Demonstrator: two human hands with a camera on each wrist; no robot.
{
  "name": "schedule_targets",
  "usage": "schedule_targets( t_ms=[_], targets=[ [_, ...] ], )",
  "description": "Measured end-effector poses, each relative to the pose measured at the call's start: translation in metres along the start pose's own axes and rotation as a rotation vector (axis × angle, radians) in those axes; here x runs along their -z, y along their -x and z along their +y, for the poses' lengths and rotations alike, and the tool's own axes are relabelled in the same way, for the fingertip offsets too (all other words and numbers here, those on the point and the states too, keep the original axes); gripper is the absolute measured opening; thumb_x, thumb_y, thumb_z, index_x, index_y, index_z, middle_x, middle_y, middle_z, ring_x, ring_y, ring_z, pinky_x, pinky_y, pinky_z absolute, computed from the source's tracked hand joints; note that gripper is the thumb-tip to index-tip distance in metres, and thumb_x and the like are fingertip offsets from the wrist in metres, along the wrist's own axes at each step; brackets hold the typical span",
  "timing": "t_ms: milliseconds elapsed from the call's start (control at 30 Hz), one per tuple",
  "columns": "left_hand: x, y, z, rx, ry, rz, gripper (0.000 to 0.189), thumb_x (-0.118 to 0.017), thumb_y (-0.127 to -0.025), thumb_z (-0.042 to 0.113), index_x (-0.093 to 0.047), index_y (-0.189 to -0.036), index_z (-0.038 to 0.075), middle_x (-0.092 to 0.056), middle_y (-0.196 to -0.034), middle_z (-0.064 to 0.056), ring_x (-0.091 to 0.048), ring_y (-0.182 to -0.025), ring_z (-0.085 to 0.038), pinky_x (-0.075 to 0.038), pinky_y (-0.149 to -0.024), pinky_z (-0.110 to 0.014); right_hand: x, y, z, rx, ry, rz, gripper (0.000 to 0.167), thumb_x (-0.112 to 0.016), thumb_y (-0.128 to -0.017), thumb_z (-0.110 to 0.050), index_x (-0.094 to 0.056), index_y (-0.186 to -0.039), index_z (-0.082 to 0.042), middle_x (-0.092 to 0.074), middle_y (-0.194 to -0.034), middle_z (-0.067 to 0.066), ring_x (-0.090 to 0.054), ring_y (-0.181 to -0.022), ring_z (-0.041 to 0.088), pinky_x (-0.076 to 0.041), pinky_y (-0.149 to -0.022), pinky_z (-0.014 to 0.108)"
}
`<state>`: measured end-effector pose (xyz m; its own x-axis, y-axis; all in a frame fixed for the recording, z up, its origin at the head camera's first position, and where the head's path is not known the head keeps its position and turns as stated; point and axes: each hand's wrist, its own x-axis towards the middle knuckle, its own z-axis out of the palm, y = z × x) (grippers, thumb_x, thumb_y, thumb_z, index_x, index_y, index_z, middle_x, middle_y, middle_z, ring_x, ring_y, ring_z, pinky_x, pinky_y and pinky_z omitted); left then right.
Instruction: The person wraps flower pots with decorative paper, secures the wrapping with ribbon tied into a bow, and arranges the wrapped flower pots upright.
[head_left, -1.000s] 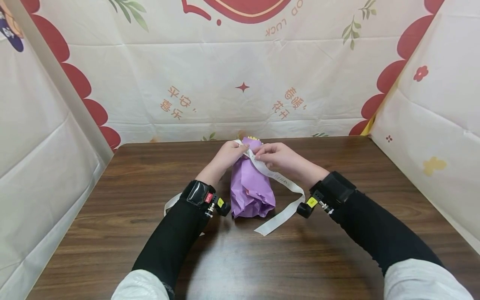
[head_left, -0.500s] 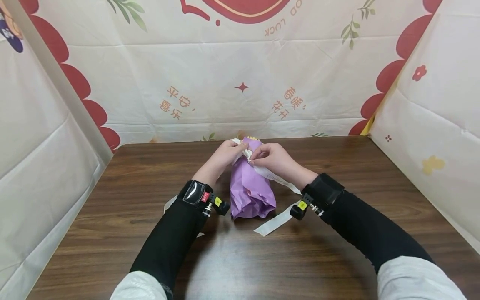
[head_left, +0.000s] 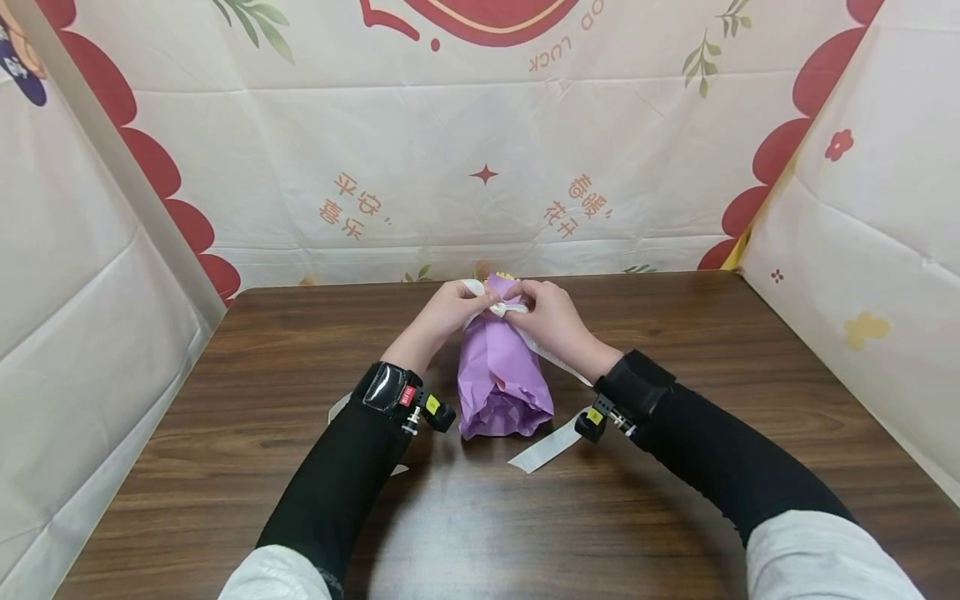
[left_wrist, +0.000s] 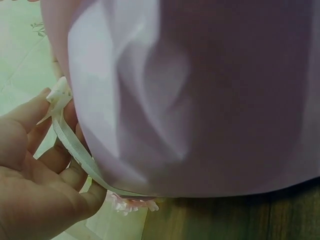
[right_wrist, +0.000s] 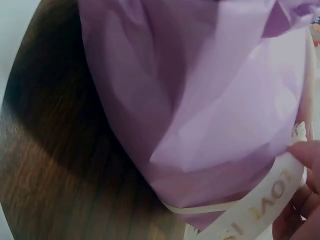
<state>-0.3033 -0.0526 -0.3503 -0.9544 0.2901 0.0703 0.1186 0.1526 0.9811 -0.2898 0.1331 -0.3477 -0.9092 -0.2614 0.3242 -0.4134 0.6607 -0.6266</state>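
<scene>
A bundle wrapped in purple paper [head_left: 501,379] stands at the far middle of the table, with a bit of yellow showing at its top. Round its upper part runs a white ribbon [head_left: 512,308], gathered between both hands. My left hand [head_left: 447,313] pinches the gathered ribbon [left_wrist: 60,97] between thumb and fingers, as the left wrist view shows. From the other side my right hand [head_left: 553,321] pinches a length of it; printed gold letters show on this ribbon [right_wrist: 272,197] in the right wrist view. Pink petals [left_wrist: 131,204] peek out beyond the paper in the left wrist view.
One ribbon tail [head_left: 547,446] lies on the brown wooden table [head_left: 480,533] below my right wrist. Another ribbon piece [head_left: 339,407] shows beside my left forearm. A printed white cloth [head_left: 420,133] hangs behind the table, with white side cloths left and right.
My right hand has moved left and inward to the ribbon crossing, drawing part of the ribbon with it into a small gathered fold. My left hand stays nearly in place.
</scene>
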Motion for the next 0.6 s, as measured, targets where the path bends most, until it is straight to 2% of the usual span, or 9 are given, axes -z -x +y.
schedule_targets(
  t_ms=[100,167,367,433,533,600],
  targets=[
    [-0.0010,-0.0004,-0.0010,-0.009,0.002,-0.008,0.020,-0.065,-0.094,0.014,-0.070,-0.100,-0.005,-0.067,-0.086,-0.001,-0.060,-0.081,-0.011,-0.047,-0.072,-0.022,0.0005,-0.0013,-0.0001,0.002,0.019,0.019,0.013,-0.070,-0.086,-0.012,-0.073,-0.098,-0.006,-0.067,-0.093,0.009,-0.056,-0.086,0.022,-0.045,-0.075,0.034],
    [-0.0015,-0.0012,-0.0023,-0.015,0.002,-0.009,0.019,-0.065,-0.094,0.013,-0.070,-0.098,-0.005,-0.067,-0.084,-0.001,-0.060,-0.078,-0.011,-0.047,-0.071,-0.021,0.0009,-0.0013,-0.0008,-0.005,0.009,0.028,0.012,-0.067,-0.087,-0.009,-0.074,-0.095,-0.005,-0.069,-0.095,0.008,-0.058,-0.086,0.021,-0.047,-0.074,0.034],
    [-0.0018,-0.0005,-0.0035,-0.036,-0.006,0.010,0.016,-0.066,-0.093,0.014,-0.070,-0.089,-0.001,-0.065,-0.076,-0.001,-0.056,-0.072,-0.010,-0.043,-0.065,-0.021,0.0011,-0.0032,0.0000,-0.030,-0.028,0.042,0.018,-0.060,-0.086,-0.005,-0.072,-0.099,-0.007,-0.056,-0.072,0.006,-0.049,-0.065,0.019,-0.042,-0.059,0.032],
    [-0.0022,-0.0004,-0.0037,-0.042,0.006,0.012,0.016,-0.066,-0.093,0.014,-0.070,-0.089,-0.001,-0.065,-0.076,-0.001,-0.056,-0.073,-0.011,-0.044,-0.066,-0.021,0.0015,-0.0039,0.0004,-0.048,-0.048,0.037,0.020,-0.059,-0.085,-0.005,-0.072,-0.100,-0.008,-0.056,-0.069,0.004,-0.048,-0.060,0.017,-0.040,-0.056,0.030],
    [-0.0034,0.0002,-0.0036,-0.041,0.026,0.017,0.015,-0.067,-0.093,0.013,-0.070,-0.088,-0.001,-0.066,-0.077,-0.001,-0.058,-0.074,-0.011,-0.045,-0.067,-0.022,0.0018,-0.0044,-0.0007,-0.084,-0.093,0.024,0.020,-0.059,-0.085,-0.004,-0.072,-0.100,-0.008,-0.063,-0.071,0.004,-0.051,-0.059,0.017,-0.041,-0.054,0.029],
    [-0.0043,0.0002,-0.0041,-0.044,0.041,0.025,0.015,-0.067,-0.093,0.012,-0.069,-0.087,-0.002,-0.066,-0.077,-0.002,-0.058,-0.074,-0.012,-0.046,-0.068,-0.022,0.0021,-0.0043,-0.0021,-0.099,-0.109,0.018,0.018,-0.061,-0.086,-0.006,-0.073,-0.100,-0.008,-0.069,-0.080,0.004,-0.057,-0.066,0.017,-0.045,-0.059,0.029]
  ],
)
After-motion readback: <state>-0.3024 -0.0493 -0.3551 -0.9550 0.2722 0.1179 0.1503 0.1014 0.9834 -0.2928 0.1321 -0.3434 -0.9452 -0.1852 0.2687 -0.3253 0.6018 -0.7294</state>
